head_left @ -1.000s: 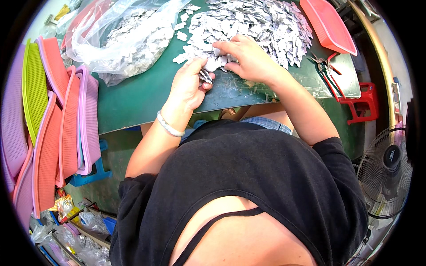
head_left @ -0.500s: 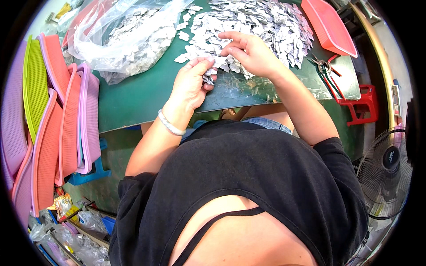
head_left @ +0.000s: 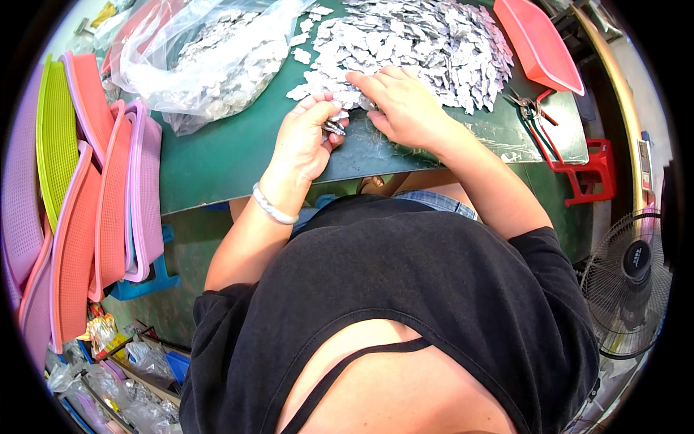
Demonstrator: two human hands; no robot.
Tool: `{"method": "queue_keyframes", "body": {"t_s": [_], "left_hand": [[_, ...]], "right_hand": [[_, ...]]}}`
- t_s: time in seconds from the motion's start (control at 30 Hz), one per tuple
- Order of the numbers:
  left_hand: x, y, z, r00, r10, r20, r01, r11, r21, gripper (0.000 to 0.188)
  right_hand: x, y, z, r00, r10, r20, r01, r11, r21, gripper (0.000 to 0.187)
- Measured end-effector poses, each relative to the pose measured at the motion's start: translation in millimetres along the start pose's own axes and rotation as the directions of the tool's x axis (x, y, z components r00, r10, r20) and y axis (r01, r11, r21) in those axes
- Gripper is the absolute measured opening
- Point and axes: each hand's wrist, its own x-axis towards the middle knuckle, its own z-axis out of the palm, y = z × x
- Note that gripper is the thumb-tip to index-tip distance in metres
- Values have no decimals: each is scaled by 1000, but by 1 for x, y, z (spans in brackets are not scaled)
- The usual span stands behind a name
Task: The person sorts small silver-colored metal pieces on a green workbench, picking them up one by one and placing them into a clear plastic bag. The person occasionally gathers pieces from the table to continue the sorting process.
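My left hand is closed around a small stack of silvery flat pieces, near the table's front edge. The pieces have wavy, irregular outlines, and their edges stick out between thumb and fingers. To its right, my right hand reaches over the near edge of a big pile of the same pieces. Its index finger is stretched out and its thumb stands apart; I see nothing held in it. Part of the pile is hidden under this hand. A clear plastic bag with more such pieces lies left of the pile.
Red-handled pliers lie on the green table, below a pink tray. Coloured perforated baskets are stacked at left. A red stool and a fan stand at right, a blue stool at left.
My right hand has moved down toward the near edge of the pile, its fingers straighter and its thumb lower. My left hand has shifted slightly left, still holding the pieces.
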Motion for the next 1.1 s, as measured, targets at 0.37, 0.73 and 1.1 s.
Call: {"method": "queue_keyframes", "body": {"t_s": [0.37,0.73,1.1], "left_hand": [[4,3,-10,995,-56,84,70,980,-184,10],[1,-1,5,995,-68,69,68,998,9,14],[3,-2,3,992,-95,83,104,987,-120,14]], "right_hand": [[5,12,-8,851,480,215,-492,580,650,48],[2,16,-16,897,407,173,-419,656,627,46],[-1,17,-14,987,151,52,-152,988,22,46]]}}
